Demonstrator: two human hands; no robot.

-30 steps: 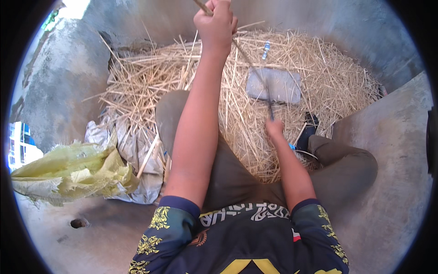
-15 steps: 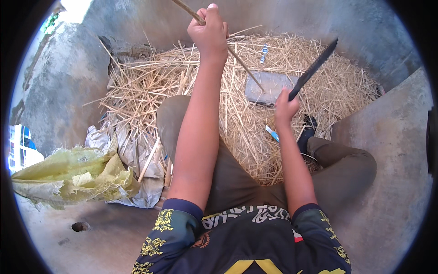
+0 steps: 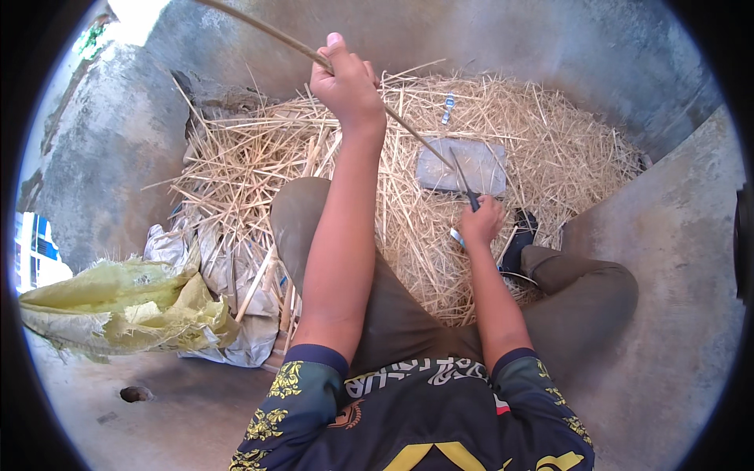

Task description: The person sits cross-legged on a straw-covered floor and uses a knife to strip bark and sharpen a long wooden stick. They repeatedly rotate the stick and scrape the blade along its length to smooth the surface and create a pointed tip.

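Observation:
A long thin wooden stick point(image 3: 412, 129) slants down from the upper left, gripped partway along by my left hand point(image 3: 348, 85), its fingers wrapped round it. The stick's lower end rests at a flat grey block point(image 3: 481, 166) lying on straw. In my right hand point(image 3: 481, 223), closed round the handle, is a dark-bladed knife point(image 3: 462, 176). Its blade points up and away over the block, close beside the stick's lower end; whether it touches the stick I cannot tell.
Loose straw and thin sticks point(image 3: 243, 165) cover the floor round the block. A small blue and white wrapper point(image 3: 448, 108) lies beyond it. To the left is a torn yellow sack point(image 3: 133, 306). Concrete walls point(image 3: 503, 39) stand round me, and a hole point(image 3: 136, 393) shows at lower left.
The knife has come down and left from its raised position to the stick's lower end at the block. My left hand and the stick have shifted slightly in the view.

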